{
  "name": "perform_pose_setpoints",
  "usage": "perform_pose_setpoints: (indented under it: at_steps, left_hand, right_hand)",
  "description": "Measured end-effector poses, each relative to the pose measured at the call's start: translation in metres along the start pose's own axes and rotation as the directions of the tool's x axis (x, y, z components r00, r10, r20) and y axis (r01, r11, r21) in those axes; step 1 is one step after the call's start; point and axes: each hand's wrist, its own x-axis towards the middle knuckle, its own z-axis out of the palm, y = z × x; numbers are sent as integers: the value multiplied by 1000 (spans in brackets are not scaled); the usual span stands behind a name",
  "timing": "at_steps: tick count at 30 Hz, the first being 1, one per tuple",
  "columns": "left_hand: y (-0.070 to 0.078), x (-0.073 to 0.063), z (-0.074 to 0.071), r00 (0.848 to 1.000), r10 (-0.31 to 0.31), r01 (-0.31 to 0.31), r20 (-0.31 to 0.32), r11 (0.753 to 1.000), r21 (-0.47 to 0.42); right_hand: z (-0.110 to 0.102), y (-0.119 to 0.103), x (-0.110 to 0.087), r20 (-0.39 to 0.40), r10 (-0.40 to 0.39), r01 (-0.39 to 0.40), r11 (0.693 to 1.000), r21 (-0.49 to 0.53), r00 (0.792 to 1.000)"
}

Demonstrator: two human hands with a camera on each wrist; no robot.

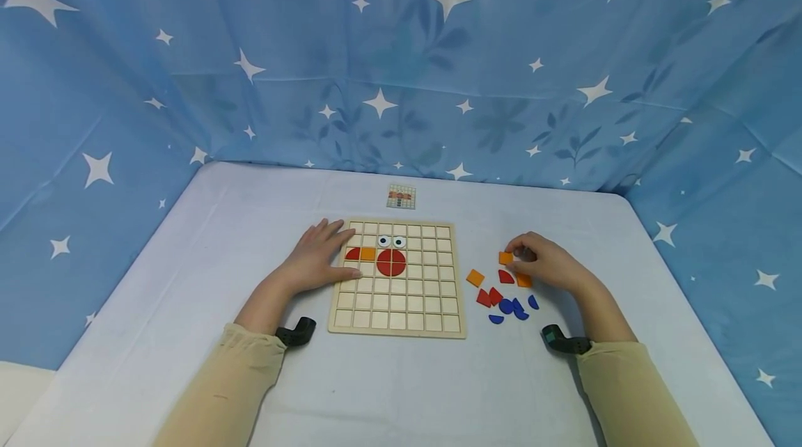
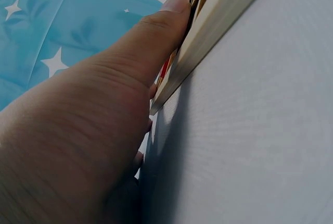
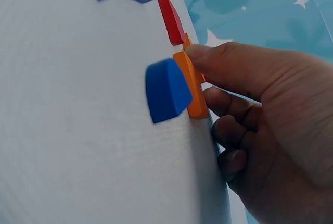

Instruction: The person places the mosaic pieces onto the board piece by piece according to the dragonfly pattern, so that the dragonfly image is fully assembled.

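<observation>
My left hand (image 1: pixel 319 257) rests on the left edge of a wooden grid board (image 1: pixel 397 333), thumb on top and fingers spread. The board bears two eye tiles (image 1: pixel 384 241), a red disc of quarter pieces (image 1: pixel 391 263), an orange square (image 1: pixel 367 255) and a red quarter piece (image 1: pixel 354 253). Over the loose pieces, my right hand (image 1: pixel 546 260) pinches another orange square (image 1: pixel 505 258) between thumb and finger. Below that hand lie an orange piece (image 1: pixel 523 280) and a red quarter piece (image 1: pixel 505 277). In the right wrist view a blue piece (image 3: pixel 167 90) stands out in front.
Nearer me are another orange square (image 1: pixel 475 278), red pieces (image 1: pixel 484 298) and several blue pieces (image 1: pixel 506 306), right of the board. A small picture card (image 1: pixel 401 196) lies beyond the board on the white tablecloth (image 1: pixel 401 391). A blue star-patterned curtain (image 1: pixel 401 57) encloses the table's far side.
</observation>
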Motion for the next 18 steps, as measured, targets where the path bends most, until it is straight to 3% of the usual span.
perform_pose_setpoints:
  at_steps: [10,18]
  left_hand:
    - [2,0,1,1000,4,-4,2,1000,-8]
    - [3,-1,-2,1000,-4,4,10,1000,1]
  right_hand:
    - [-2,-9,-1,-41,-21,19,998,-58,999]
    - [3,-62,3,-64,-91,86,994,-70,994]
